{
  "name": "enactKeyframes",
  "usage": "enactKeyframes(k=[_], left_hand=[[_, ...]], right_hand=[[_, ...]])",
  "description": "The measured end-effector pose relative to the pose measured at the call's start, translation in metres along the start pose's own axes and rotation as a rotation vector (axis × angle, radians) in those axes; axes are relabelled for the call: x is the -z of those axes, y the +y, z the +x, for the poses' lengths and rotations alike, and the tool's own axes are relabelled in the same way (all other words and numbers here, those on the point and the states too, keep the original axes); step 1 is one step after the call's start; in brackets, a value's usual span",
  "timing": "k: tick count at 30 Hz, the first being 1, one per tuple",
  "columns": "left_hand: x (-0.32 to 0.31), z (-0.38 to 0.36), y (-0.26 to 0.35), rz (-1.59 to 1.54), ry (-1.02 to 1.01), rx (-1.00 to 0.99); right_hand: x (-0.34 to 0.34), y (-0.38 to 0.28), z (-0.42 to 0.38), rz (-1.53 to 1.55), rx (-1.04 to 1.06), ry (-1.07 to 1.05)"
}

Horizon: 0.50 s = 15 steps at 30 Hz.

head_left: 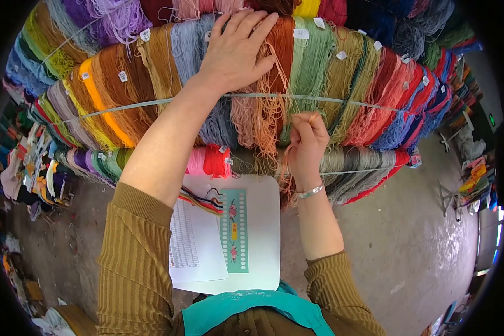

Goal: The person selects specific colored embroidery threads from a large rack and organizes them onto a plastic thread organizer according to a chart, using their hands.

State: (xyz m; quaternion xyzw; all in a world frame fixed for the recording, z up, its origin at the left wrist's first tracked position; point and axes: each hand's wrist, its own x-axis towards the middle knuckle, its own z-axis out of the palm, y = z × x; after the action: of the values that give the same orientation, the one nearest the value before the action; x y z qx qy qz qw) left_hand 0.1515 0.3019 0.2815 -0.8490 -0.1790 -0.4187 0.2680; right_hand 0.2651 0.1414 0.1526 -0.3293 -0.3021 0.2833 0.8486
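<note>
My left hand (235, 50) lies spread over the top of the hanging yarn, on blue-grey and pinkish skeins, its fingers apart. Lower and to the right, my right hand (308, 134) is pinched on thin peach strands, which run from the orange-peach skein (269, 126) beside it. Green yarn (312, 61) hangs just above the right hand. A pale strap (364, 103) crosses in front of the skeins. Small white tags, one of them a label (301, 34) on the green yarn, are fixed to many bundles.
Below the yarn, a white board (263, 224) carries a printed sheet (183, 235) and a teal card (242, 260) with holes and flower pictures. Several dark and coloured threads lie at the card's upper left. More yarn rows extend to both sides; grey floor (397, 235) shows at the right.
</note>
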Motion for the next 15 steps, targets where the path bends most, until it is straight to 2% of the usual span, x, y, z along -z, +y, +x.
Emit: enactKeyframes(k=[3,6,9,11,12,14,15], left_hand=[[-0.001,0.0,-0.001,-0.009,0.005,-0.004],[0.0,0.0,0.0,0.002,-0.008,0.001],[-0.001,0.0,0.001,0.017,-0.004,0.0],[-0.002,0.0,0.001,0.02,-0.006,0.01],[-0.002,0.0,0.001,0.02,-0.006,0.009],[-0.003,0.0,0.001,0.016,0.009,0.009],[-0.003,0.0,0.001,0.017,0.009,0.008]], right_hand=[[-0.001,-0.008,-0.007,-0.039,0.069,0.006],[0.002,-0.016,-0.014,0.086,-0.042,-0.019],[0.008,-0.017,-0.019,0.243,-0.161,-0.141],[0.006,-0.017,-0.025,-0.161,-0.105,-0.075],[0.013,-0.009,-0.027,-0.16,-0.105,-0.075],[0.032,0.008,-0.035,-0.351,-0.009,-0.177],[0.038,0.006,-0.046,-0.332,-0.072,-0.179]])
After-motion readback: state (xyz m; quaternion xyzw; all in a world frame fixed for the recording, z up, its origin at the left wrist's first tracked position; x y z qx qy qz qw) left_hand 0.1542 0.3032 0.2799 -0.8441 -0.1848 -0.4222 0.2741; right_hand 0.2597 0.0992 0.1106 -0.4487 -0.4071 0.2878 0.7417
